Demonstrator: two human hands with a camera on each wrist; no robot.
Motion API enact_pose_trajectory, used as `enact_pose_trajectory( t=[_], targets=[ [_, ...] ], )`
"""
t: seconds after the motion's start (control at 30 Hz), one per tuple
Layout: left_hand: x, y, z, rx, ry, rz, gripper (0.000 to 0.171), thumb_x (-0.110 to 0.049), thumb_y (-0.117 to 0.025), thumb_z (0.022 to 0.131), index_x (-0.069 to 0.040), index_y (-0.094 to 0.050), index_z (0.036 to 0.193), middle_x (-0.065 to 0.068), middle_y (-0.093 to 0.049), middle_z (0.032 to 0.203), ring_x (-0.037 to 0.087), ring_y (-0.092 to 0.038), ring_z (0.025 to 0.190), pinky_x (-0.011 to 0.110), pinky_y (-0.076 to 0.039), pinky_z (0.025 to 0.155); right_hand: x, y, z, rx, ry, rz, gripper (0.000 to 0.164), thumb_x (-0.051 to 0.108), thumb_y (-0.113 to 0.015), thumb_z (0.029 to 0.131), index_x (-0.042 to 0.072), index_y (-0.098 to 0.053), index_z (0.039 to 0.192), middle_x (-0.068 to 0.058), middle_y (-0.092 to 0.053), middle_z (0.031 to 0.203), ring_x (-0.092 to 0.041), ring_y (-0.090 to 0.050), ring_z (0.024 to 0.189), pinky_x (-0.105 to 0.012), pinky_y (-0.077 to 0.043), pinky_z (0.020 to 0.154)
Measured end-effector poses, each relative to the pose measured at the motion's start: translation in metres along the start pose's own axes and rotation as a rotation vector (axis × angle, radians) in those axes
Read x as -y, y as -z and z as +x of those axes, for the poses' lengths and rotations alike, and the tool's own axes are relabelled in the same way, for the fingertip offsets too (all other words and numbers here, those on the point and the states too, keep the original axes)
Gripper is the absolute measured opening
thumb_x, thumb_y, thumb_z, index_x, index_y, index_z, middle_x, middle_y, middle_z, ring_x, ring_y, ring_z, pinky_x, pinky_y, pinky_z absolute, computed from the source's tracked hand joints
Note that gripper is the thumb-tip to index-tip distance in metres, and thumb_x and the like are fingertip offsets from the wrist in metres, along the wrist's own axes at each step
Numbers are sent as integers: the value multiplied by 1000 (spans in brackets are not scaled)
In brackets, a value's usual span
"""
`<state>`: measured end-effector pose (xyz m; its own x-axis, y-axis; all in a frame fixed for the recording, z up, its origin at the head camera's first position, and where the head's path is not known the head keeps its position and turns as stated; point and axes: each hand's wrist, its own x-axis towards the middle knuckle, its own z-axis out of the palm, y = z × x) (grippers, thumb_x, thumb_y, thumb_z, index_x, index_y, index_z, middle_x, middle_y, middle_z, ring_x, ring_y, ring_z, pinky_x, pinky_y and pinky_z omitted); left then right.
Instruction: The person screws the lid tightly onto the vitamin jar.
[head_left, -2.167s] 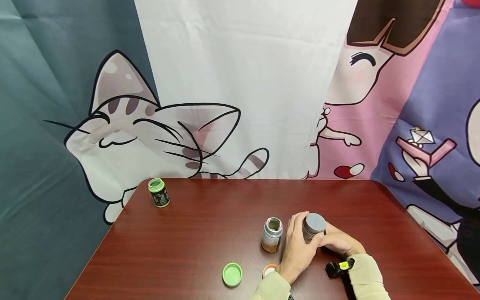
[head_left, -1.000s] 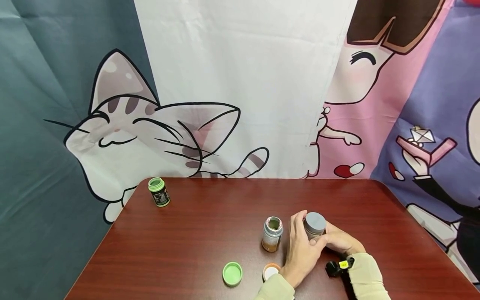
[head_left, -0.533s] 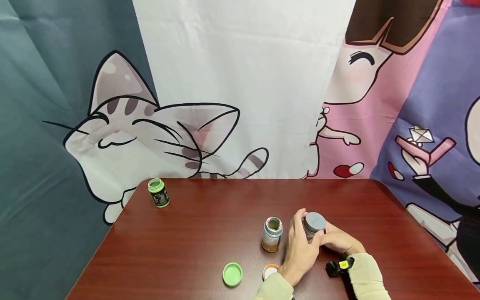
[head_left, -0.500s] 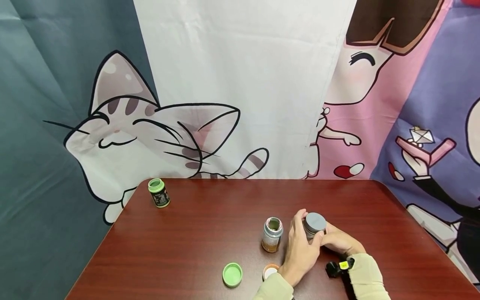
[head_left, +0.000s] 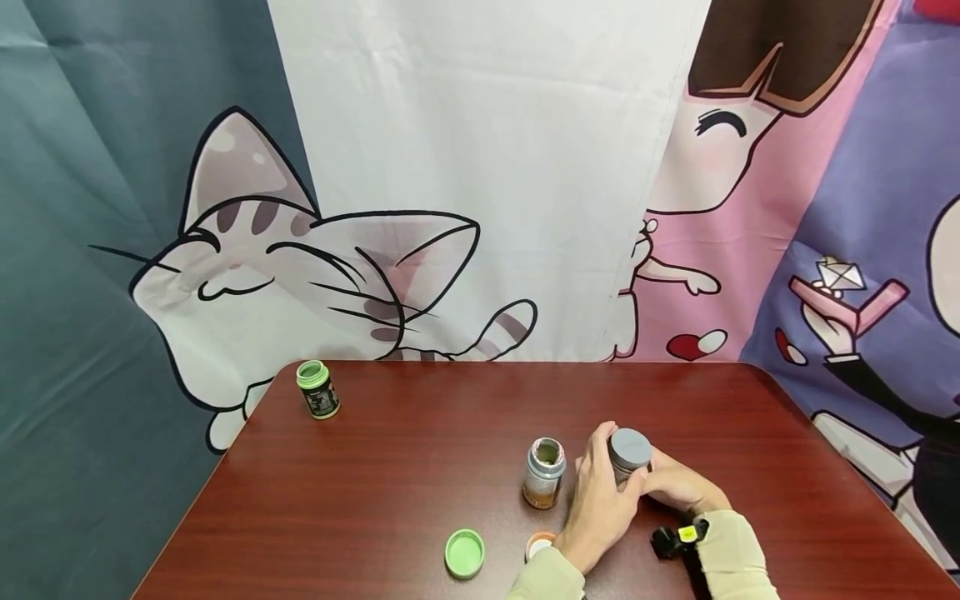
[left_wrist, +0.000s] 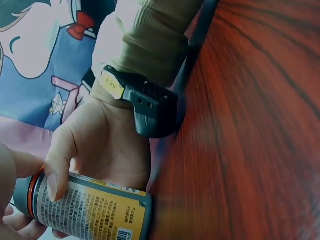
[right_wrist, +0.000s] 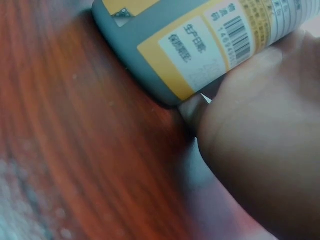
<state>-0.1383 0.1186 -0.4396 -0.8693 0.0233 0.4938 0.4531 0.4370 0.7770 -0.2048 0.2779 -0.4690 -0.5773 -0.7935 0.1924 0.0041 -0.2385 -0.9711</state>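
Note:
A bottle with a grey cap (head_left: 631, 447) stands between the two hands at the right of the table in the head view. My left hand (head_left: 602, 504) pinches the cap from the left, thumb in front and fingers behind. My right hand (head_left: 686, 483) grips the bottle's body from the right. The left wrist view shows the yellow and white label (left_wrist: 95, 210), an orange ring below the cap, and the right thumb on the label. In the right wrist view, the bottle's grey base (right_wrist: 145, 75) is close to the tabletop; whether it touches is unclear.
An uncapped grey bottle (head_left: 543, 479) stands just left of my left hand. A green lid (head_left: 465, 554) and a partly covered orange-rimmed lid (head_left: 537, 544) lie nearer. An uncapped black-and-green jar (head_left: 318, 393) stands at the table's far left corner. A printed cloth (head_left: 480, 125) hangs behind.
Over the last two seconds my left hand has shifted slightly around the cap, its fingers and thumb changing position a little. The bottle and my right hand stay nearly in place.

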Motion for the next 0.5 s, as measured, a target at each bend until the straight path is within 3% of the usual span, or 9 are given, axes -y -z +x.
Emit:
enact_pose_trajectory(
  t=[0.3, 0.5],
  targets=[
    [3, 1, 0, 38, -23, 31, 66, -25, -66, 83, -24, -30, 138, -4, -49, 130, 22, -52, 105, 34, -42, 87, 0, 0, 0, 11, 14, 10, 51, -5, -54, 84, 8, -39, 131, -3, -56, 122, -14, -53, 109, -29, -42, 93],
    [4, 2, 0, 88, 6, -6, 65, -27, -66, 82, -28, -30, 137, -8, -48, 129, 22, -52, 107, 36, -43, 86, -3, 1, -2, 15, 15, 7, 52, 4, -58, 86, 10, -36, 133, -4, -54, 125, -15, -52, 113, -29, -41, 95]
  ],
)
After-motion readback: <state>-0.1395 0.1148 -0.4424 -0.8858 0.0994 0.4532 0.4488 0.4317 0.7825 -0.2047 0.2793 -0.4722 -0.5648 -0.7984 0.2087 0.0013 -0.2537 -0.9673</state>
